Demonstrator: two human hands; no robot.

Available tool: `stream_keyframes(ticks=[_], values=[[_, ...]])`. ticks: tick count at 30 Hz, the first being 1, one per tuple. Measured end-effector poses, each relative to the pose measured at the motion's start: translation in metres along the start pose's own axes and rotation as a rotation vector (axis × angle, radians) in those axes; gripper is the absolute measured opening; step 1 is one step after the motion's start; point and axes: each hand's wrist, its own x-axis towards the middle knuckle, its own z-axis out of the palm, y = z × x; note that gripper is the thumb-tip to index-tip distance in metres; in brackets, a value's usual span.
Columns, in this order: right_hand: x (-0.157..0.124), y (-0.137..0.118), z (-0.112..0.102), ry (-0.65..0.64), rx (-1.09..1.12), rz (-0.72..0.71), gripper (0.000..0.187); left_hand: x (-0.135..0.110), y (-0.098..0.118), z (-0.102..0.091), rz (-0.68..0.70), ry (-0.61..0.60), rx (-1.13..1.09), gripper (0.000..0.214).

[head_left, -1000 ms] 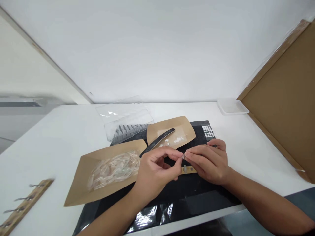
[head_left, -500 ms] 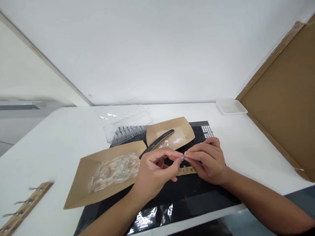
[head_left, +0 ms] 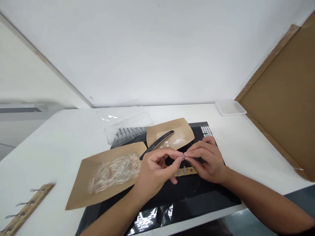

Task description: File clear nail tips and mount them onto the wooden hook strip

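Note:
My left hand (head_left: pixel 155 170) and my right hand (head_left: pixel 208 160) meet fingertip to fingertip above a black mat (head_left: pixel 187 196). Both pinch one tiny pale piece (head_left: pixel 183 156) between thumb and forefinger; I cannot make out what it is. Just below the hands a short wooden strip (head_left: pixel 187 170) with small pegs lies on the mat. To the left a brown paper tray (head_left: pixel 83 183) holds a heap of clear nail tips (head_left: pixel 114 170). Behind the hands a smaller brown tray (head_left: pixel 183 126) holds small white bits, and a black nail file (head_left: pixel 157 143) rests across it.
A clear plastic box (head_left: pixel 125 126) with rows of dark pieces sits behind the trays. A sheet of white dots (head_left: pixel 206 131) lies on the mat's far right corner. A white shallow tray (head_left: pixel 230 107) and a cardboard panel (head_left: pixel 287 101) stand at right. A wooden strip with pegs (head_left: pixel 22 209) lies far left.
Both hands stay pinched together on the tiny piece. The view has shifted slightly; the hands have barely moved.

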Motion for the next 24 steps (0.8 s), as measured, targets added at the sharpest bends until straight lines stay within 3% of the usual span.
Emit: stream_keyframes(ticks=[7,14,18,24], values=[[0.001,0.0,-0.001,-0.019,0.089,0.031,0.007,0.0,0.006,0.0,0.124,-0.041,0.116,0.012],[-0.002,0.002,0.0,-0.068,0.304,0.195,0.005,0.004,0.009,-0.003,0.56,-0.055,0.455,0.017],[-0.003,0.005,0.0,-0.117,0.452,0.289,0.006,0.007,0.009,-0.008,0.698,-0.078,0.565,0.019],[-0.003,0.002,-0.001,-0.219,0.724,0.435,0.013,0.005,0.009,-0.015,0.636,-0.192,0.616,0.015]])
